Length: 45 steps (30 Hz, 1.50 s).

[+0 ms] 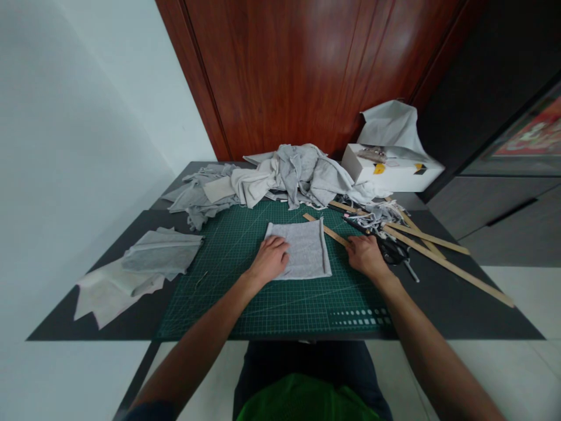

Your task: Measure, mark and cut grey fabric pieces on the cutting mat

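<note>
A light grey, roughly square piece of fabric (304,251) lies flat on a green cutting mat (289,307), with a folded strip along its right side. My left hand (272,257) rests on the fabric's left part, palm down, its fingers slightly bent and holding nothing. To the right of the fabric, my right hand (367,256) has its fingers closed on the near end of a wooden ruler (328,230). The ruler slants away toward the fabric's upper right corner. Part of it is hidden under my right hand.
Crumpled grey and white cloths (302,172) line the table's back edge. Cut fabric pieces (164,254) lie at left, near a small thin metal tool (201,279). Black-handled scissors (393,251), wooden strips (456,273) and fabric scraps (381,215) lie right, before a white box (397,172).
</note>
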Each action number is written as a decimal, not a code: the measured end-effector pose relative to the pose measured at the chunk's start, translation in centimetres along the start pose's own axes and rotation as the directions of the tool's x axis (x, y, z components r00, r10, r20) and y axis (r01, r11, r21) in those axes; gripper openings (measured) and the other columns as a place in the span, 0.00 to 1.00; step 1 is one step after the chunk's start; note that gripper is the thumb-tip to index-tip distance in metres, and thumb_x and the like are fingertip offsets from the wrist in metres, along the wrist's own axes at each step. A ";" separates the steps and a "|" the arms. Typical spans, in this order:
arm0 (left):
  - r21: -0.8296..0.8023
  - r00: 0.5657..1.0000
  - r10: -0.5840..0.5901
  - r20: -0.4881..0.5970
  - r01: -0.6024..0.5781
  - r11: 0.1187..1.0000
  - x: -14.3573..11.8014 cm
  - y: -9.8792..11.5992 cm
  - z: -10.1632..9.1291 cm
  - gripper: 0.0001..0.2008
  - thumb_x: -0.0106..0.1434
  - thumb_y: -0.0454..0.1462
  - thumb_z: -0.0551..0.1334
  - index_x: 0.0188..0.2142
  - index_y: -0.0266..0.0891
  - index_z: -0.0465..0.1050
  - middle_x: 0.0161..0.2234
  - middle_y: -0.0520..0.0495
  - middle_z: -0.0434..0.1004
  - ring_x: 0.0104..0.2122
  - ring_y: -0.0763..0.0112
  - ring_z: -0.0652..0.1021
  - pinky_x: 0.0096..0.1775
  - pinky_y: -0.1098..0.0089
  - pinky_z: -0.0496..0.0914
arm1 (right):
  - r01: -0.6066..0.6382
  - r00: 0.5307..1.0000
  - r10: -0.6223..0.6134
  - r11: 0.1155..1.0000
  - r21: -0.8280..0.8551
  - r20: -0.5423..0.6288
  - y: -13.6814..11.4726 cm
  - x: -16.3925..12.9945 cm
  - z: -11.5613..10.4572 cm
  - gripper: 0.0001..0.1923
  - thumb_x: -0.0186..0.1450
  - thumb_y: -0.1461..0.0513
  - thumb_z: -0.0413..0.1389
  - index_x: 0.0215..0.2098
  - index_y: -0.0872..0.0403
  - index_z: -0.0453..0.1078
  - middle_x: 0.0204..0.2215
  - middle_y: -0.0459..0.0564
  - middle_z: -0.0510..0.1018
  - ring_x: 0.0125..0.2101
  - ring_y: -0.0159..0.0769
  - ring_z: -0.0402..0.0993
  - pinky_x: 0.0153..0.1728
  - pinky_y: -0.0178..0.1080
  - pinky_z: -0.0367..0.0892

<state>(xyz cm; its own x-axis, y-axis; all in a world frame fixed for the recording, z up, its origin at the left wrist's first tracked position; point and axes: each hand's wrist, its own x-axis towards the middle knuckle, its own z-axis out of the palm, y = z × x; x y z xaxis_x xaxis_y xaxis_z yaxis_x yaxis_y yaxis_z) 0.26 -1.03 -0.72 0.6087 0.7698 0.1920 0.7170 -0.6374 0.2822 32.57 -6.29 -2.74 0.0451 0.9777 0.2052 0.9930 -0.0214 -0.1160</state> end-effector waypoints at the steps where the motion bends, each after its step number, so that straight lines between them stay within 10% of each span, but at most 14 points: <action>1: 0.004 1.000 -0.001 -0.003 0.001 1.000 -0.2 -0.1 -0.1 0.13 0.69 0.33 0.60 0.49 0.41 0.81 0.57 0.42 0.79 0.62 0.54 0.72 0.64 0.51 0.67 | -0.021 0.999 0.022 1.000 -0.008 0.029 -0.2 0.1 -0.2 0.14 0.68 0.64 0.58 0.48 0.61 0.79 0.42 0.63 0.85 0.47 0.51 0.80 0.53 0.47 0.63; 13: 0.054 0.988 -0.151 -0.007 0.151 0.987 -1.0 -0.3 -0.4 0.24 0.69 0.49 0.65 0.60 0.42 0.73 0.67 0.36 0.68 0.69 0.46 0.64 0.67 0.47 0.59 | -0.273 0.962 0.237 0.787 0.553 0.138 0.9 0.1 -5.2 0.10 0.60 0.55 0.62 0.29 0.52 0.79 0.25 0.50 0.83 0.26 0.39 0.78 0.26 0.36 0.66; 18: 0.064 0.987 -0.159 -0.024 0.160 0.985 -0.8 0.7 0.2 0.25 0.69 0.50 0.64 0.60 0.39 0.72 0.67 0.33 0.67 0.68 0.45 0.64 0.66 0.47 0.60 | -0.318 0.939 0.016 0.412 0.854 0.342 -5.4 0.7 -5.6 0.19 0.57 0.46 0.67 0.31 0.53 0.76 0.22 0.44 0.76 0.19 0.31 0.67 0.18 0.33 0.59; 23: 0.061 0.988 -0.153 -0.017 0.154 0.986 -0.8 0.5 0.6 0.20 0.75 0.45 0.57 0.60 0.38 0.71 0.68 0.34 0.66 0.68 0.48 0.65 0.67 0.47 0.59 | -0.396 0.908 -0.022 0.287 0.872 0.419 -13.0 2.6 -2.0 0.14 0.59 0.53 0.68 0.29 0.52 0.73 0.19 0.42 0.74 0.16 0.29 0.64 0.17 0.33 0.59; 28: -0.045 0.981 -0.194 -0.025 0.193 0.980 -1.0 -0.6 0.2 0.21 0.76 0.37 0.52 0.65 0.38 0.66 0.66 0.37 0.70 0.67 0.56 0.68 0.68 0.54 0.60 | -0.296 0.925 -0.071 0.484 0.823 0.374 -13.7 3.6 0.6 0.13 0.69 0.56 0.57 0.28 0.52 0.73 0.23 0.48 0.80 0.22 0.34 0.76 0.26 0.36 0.73; 31: -0.030 0.980 -0.197 -0.036 0.196 0.980 -1.0 -0.6 -0.3 0.28 0.75 0.43 0.57 0.70 0.39 0.61 0.66 0.35 0.69 0.68 0.51 0.67 0.67 0.50 0.59 | 0.015 0.998 -0.055 0.744 0.668 0.039 -11.8 3.7 1.3 0.13 0.70 0.61 0.52 0.37 0.53 0.79 0.33 0.55 0.85 0.34 0.42 0.82 0.42 0.43 0.78; 34: 0.043 0.994 -0.105 -0.006 0.106 0.993 -0.8 -0.2 -0.4 0.34 0.71 0.51 0.63 0.72 0.46 0.62 0.70 0.36 0.64 0.71 0.44 0.61 0.69 0.43 0.54 | 0.262 0.962 -0.185 0.825 0.500 -0.199 -10.2 3.2 2.3 0.19 0.71 0.64 0.48 0.52 0.58 0.79 0.50 0.64 0.83 0.52 0.49 0.79 0.58 0.50 0.73; 45: 0.131 0.970 -0.203 0.134 0.185 0.974 -2.4 -2.6 -1.7 0.29 0.74 0.51 0.58 0.71 0.50 0.65 0.76 0.39 0.54 0.75 0.38 0.53 0.70 0.33 0.46 | 0.300 0.953 -0.291 0.942 0.150 -0.080 -8.1 0.6 3.4 0.28 0.79 0.56 0.43 0.70 0.61 0.66 0.71 0.63 0.67 0.72 0.56 0.60 0.70 0.57 0.57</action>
<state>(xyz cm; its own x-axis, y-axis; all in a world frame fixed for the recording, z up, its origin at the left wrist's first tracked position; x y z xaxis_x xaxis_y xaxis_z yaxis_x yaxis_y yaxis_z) -3.66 -1.16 -0.35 0.4906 0.8714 0.0032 0.8557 -0.4824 0.1872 24.16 -4.78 -4.96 -0.2373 0.9215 0.3076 0.9325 0.3048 -0.1936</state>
